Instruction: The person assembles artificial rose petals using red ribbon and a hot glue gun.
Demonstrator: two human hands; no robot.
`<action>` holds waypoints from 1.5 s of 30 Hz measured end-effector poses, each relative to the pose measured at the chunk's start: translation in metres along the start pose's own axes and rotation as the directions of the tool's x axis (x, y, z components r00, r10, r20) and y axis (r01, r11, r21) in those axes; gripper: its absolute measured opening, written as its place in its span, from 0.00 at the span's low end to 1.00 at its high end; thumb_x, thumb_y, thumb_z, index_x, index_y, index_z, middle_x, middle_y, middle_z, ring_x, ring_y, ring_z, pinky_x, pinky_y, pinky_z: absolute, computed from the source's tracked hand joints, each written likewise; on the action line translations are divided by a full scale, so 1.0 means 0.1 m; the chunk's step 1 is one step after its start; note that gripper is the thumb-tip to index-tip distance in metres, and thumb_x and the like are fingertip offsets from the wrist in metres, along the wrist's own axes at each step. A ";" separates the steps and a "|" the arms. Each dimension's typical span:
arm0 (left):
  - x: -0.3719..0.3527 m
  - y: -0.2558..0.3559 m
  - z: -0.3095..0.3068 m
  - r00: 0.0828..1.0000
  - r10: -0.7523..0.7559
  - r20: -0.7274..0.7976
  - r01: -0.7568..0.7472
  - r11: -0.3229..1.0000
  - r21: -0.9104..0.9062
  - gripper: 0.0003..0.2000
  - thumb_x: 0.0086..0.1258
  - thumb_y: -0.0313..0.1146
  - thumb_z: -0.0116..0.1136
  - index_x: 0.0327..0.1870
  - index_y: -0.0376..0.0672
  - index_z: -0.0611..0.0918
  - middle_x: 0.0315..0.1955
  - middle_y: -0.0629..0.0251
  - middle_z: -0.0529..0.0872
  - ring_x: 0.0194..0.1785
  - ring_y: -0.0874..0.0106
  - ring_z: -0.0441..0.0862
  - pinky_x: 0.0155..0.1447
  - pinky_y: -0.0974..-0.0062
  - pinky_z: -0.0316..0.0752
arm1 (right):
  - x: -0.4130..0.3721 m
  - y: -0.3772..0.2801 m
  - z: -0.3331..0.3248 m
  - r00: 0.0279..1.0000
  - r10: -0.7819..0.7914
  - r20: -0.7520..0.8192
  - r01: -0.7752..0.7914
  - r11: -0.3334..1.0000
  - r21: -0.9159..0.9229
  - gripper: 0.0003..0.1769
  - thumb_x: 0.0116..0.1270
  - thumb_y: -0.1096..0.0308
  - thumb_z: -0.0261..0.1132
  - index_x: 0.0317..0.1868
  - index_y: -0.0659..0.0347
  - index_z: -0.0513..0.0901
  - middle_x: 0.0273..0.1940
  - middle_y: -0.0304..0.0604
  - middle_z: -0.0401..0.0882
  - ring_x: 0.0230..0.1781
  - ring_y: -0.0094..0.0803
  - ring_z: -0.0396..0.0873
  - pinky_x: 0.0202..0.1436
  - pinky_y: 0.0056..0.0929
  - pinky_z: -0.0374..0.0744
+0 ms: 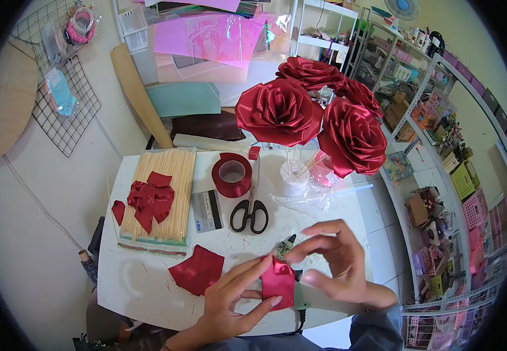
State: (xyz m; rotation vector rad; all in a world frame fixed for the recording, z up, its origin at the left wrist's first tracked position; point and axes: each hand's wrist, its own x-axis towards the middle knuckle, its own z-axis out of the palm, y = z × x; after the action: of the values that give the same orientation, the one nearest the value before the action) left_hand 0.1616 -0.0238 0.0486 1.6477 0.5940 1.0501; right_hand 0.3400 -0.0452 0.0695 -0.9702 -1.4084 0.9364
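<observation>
My left hand (233,301) holds a red satin piece (278,284) between thumb and fingers near the table's front edge. Just right of it, my right hand (332,263) is raised with its fingers apart and curved, holding nothing. Partly hidden between and below the hands lies a tool with a dark tip, its pale green body (302,297) trailing a black cable. Left of my left hand lies a stack of red fabric pieces (198,270). Black-handled scissors (249,216) rest beyond the hands, below a red ribbon roll (232,175).
Wooden sticks (163,158) in a bundle carry red scraps (151,202) at the left. A card (208,212) lies beside them. Large red fabric roses (279,112) stand on sticks in a white holder (293,180) at the back right. Shelves (434,140) line the right.
</observation>
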 end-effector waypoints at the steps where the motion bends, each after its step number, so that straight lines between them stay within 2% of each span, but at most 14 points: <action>1: 0.00 0.00 -0.01 0.999 -0.016 -0.035 0.015 1.000 -0.025 0.27 0.49 0.18 0.60 0.54 0.35 0.69 0.51 0.55 0.70 0.49 0.72 0.74 0.41 0.81 0.79 | 0.01 -0.03 -0.02 1.000 -0.018 -0.025 0.018 1.000 0.008 0.28 0.47 0.83 0.65 0.49 0.67 0.64 0.35 0.48 0.78 0.35 0.28 0.77 0.42 0.21 0.72; 3: -0.02 -0.02 -0.04 1.000 0.003 -0.017 -0.004 0.995 -0.101 0.29 0.49 0.16 0.59 0.57 0.34 0.65 0.53 0.54 0.67 0.52 0.70 0.71 0.43 0.78 0.79 | 0.01 -0.01 -0.12 0.998 -0.039 -0.043 0.042 0.997 0.058 0.25 0.47 0.83 0.65 0.48 0.66 0.68 0.40 0.50 0.76 0.38 0.32 0.76 0.42 0.25 0.74; 5: -0.03 -0.03 -0.06 0.995 -0.098 -0.012 0.086 0.919 -0.385 0.32 0.49 0.14 0.58 0.59 0.34 0.61 0.56 0.53 0.63 0.54 0.66 0.68 0.46 0.74 0.78 | 0.04 -0.02 -0.20 0.942 -0.299 0.152 0.331 0.903 -0.275 0.17 0.48 0.82 0.64 0.41 0.64 0.75 0.39 0.49 0.76 0.41 0.33 0.75 0.42 0.28 0.74; 7: -0.01 -0.03 -0.09 0.994 -0.105 0.022 0.105 0.906 -0.410 0.34 0.49 0.12 0.57 0.59 0.34 0.59 0.56 0.53 0.62 0.55 0.65 0.66 0.47 0.72 0.78 | 0.03 -0.04 -0.16 0.967 -0.221 0.124 0.245 0.940 -0.236 0.14 0.45 0.81 0.65 0.35 0.60 0.81 0.36 0.45 0.75 0.39 0.33 0.75 0.39 0.27 0.75; 9: 0.01 -0.01 -0.09 0.990 -0.137 0.027 0.132 0.853 -0.505 0.33 0.49 0.11 0.56 0.59 0.33 0.59 0.56 0.53 0.62 0.56 0.65 0.66 0.47 0.72 0.78 | 0.06 -0.02 -0.14 0.887 -0.299 0.353 0.403 0.873 -0.274 0.14 0.39 0.76 0.71 0.31 0.54 0.84 0.31 0.43 0.76 0.31 0.30 0.75 0.35 0.25 0.73; 10: 0.01 -0.02 -0.10 0.990 -0.137 0.027 0.132 0.854 -0.504 0.33 0.49 0.11 0.56 0.59 0.33 0.59 0.56 0.53 0.62 0.56 0.65 0.66 0.47 0.72 0.78 | 0.06 0.01 -0.11 0.887 -0.300 0.351 0.396 0.885 -0.244 0.15 0.40 0.75 0.71 0.33 0.51 0.84 0.29 0.39 0.76 0.30 0.29 0.75 0.33 0.26 0.73; 16: 0.01 -0.03 -0.09 0.980 -0.181 0.080 0.195 0.819 -0.540 0.31 0.50 0.11 0.55 0.59 0.32 0.59 0.56 0.53 0.62 0.56 0.64 0.65 0.48 0.71 0.77 | 0.03 0.09 -0.09 0.866 -0.250 0.433 0.321 0.942 -0.099 0.11 0.43 0.75 0.69 0.31 0.56 0.84 0.24 0.39 0.75 0.23 0.28 0.74 0.25 0.22 0.72; 20: 0.01 -0.05 -0.08 0.984 -0.173 0.050 0.175 0.855 -0.488 0.30 0.51 0.11 0.54 0.58 0.33 0.61 0.56 0.53 0.62 0.56 0.65 0.65 0.49 0.72 0.77 | 0.04 0.11 -0.06 0.869 -0.247 0.428 0.302 0.951 -0.064 0.09 0.44 0.76 0.69 0.30 0.59 0.84 0.21 0.40 0.74 0.20 0.28 0.74 0.23 0.21 0.71; 23: -0.02 -0.10 -0.09 0.991 -0.135 -0.019 0.116 0.903 -0.413 0.28 0.52 0.12 0.53 0.57 0.32 0.62 0.55 0.53 0.63 0.56 0.65 0.66 0.49 0.73 0.76 | 0.04 0.09 -0.06 0.889 -0.170 0.425 0.206 0.978 -0.039 0.10 0.46 0.78 0.67 0.32 0.60 0.82 0.25 0.39 0.78 0.24 0.27 0.77 0.26 0.21 0.73; 25: -0.03 -0.09 -0.09 0.991 -0.115 -0.062 0.085 0.927 -0.367 0.28 0.52 0.12 0.53 0.57 0.32 0.63 0.54 0.53 0.64 0.56 0.65 0.66 0.50 0.73 0.76 | 0.00 0.12 -0.02 0.949 -0.075 0.306 0.082 0.997 -0.012 0.09 0.47 0.77 0.68 0.31 0.61 0.82 0.26 0.40 0.79 0.25 0.27 0.78 0.29 0.19 0.75; 29: -0.02 -0.07 -0.06 0.990 0.021 -0.141 -0.048 0.980 -0.191 0.26 0.53 0.12 0.52 0.56 0.31 0.64 0.53 0.52 0.66 0.55 0.66 0.68 0.50 0.74 0.76 | -0.05 0.12 0.04 0.960 0.133 0.248 -0.155 0.985 0.073 0.06 0.48 0.80 0.66 0.29 0.65 0.81 0.26 0.41 0.80 0.29 0.22 0.78 0.34 0.18 0.75; 36: -0.01 0.00 -0.06 0.986 0.091 -0.137 -0.092 0.996 -0.005 0.25 0.51 0.11 0.53 0.54 0.29 0.66 0.51 0.50 0.66 0.52 0.66 0.69 0.48 0.73 0.77 | -0.07 0.12 0.10 0.974 0.146 0.175 -0.173 0.974 0.147 0.06 0.48 0.82 0.65 0.28 0.68 0.79 0.28 0.43 0.79 0.30 0.22 0.78 0.37 0.18 0.76; 42: 0.01 -0.01 -0.06 0.985 0.090 -0.145 -0.088 0.996 0.014 0.23 0.51 0.14 0.55 0.52 0.31 0.69 0.50 0.52 0.69 0.52 0.69 0.71 0.46 0.78 0.78 | -0.07 0.12 0.11 0.969 0.160 0.186 -0.184 0.976 0.117 0.06 0.48 0.82 0.65 0.28 0.68 0.79 0.28 0.43 0.78 0.31 0.23 0.78 0.37 0.18 0.77; 45: 0.00 0.00 -0.07 0.989 0.095 -0.114 -0.092 0.995 0.036 0.25 0.51 0.11 0.53 0.53 0.29 0.66 0.50 0.50 0.67 0.52 0.66 0.69 0.47 0.74 0.77 | -0.08 0.15 0.12 0.974 0.148 0.170 -0.172 0.976 0.134 0.05 0.48 0.82 0.65 0.27 0.68 0.79 0.28 0.43 0.78 0.31 0.22 0.77 0.37 0.18 0.77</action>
State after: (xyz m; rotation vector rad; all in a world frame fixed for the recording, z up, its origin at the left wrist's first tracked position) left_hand 0.1558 -0.0205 0.0492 1.6627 0.6158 1.2164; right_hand 0.3294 -0.0478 0.0518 -0.9240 -1.3848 1.2446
